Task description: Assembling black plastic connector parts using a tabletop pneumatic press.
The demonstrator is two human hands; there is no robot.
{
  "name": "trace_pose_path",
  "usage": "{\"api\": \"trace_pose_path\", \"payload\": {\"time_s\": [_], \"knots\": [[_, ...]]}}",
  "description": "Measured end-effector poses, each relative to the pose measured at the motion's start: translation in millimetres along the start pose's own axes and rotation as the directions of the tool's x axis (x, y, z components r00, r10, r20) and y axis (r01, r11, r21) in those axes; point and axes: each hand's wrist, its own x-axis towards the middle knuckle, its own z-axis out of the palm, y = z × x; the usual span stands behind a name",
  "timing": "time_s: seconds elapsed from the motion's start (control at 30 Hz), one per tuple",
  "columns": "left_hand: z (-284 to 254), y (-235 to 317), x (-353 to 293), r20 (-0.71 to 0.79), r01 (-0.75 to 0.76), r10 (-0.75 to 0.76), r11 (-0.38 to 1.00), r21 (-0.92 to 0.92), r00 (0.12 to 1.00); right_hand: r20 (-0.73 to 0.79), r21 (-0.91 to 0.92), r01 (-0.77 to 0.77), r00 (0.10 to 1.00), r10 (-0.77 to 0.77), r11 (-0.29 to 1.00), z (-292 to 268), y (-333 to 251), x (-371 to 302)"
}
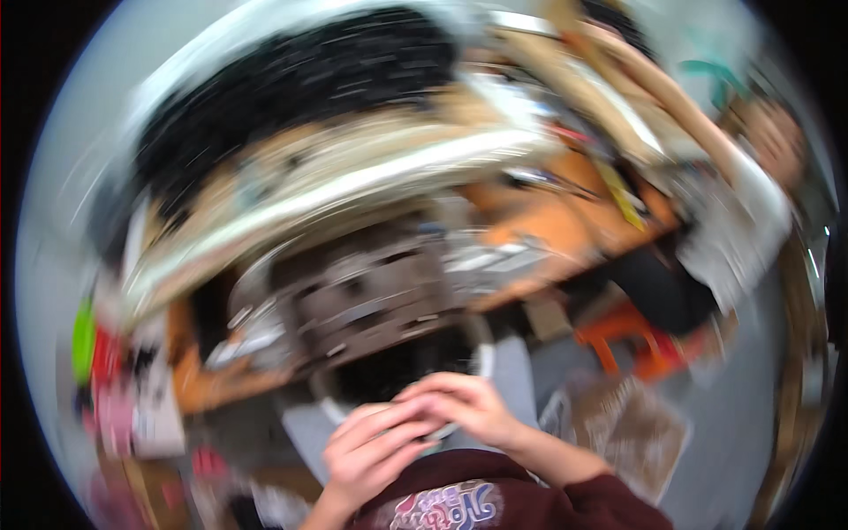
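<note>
Close to my chest my left hand point(375, 446) and my right hand point(468, 408) meet, fingers bent and pressed together at the tips. A small pale edge shows beneath the fingers, but blur and the hands themselves hide what it is. Just beyond them is a dark container point(402, 364) with a white rim, lower than the tabletop. Past that, a grey-brown plastic case point(362, 296) with slots and recesses rests at the edge of the orange table. Neither hand touches the case.
The orange table point(548, 216) carries grey parts point(495, 265) and a yellow strip-like tool point(621, 199). Behind stands a pale-edged shelf with black material point(300, 88). At right another person point(733, 230) stretches an arm toward the shelf, near an orange stool point(627, 336). A clear bag point(632, 433) lies on the floor.
</note>
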Motion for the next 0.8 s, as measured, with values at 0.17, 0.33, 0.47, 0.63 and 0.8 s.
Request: {"api": "trace_pose_path", "payload": {"time_s": [0.17,0.33,0.47,0.63,0.8], "knots": [[-3,-2,-19,-0.171,-0.08,0.059,0.99,-0.118,0.983,-0.124,-0.016,-0.043,0.991,0.041,0.999,8,31,-20],[5,4,-37,-0.347,-0.147,0.14,0.989,0.007,0.927,-0.183,-0.068,-0.089,0.98,0.075,0.994,5,78,-31],[15,8,-40,-0.406,-0.093,0.097,0.995,0.031,0.909,0.024,-0.287,-0.148,0.987,0.162,0.946,3,96,-24],[-5,23,-44,-0.406,-0.082,0.12,0.991,0.11,0.906,0.223,-0.465,-0.089,0.951,0.214,0.881,3,100,-16],[-9,9,-41,-0.399,-0.145,0.171,0.985,0.094,0.901,0.323,-0.548,-0.017,0.918,0.229,0.837,0,93,-17]]}}
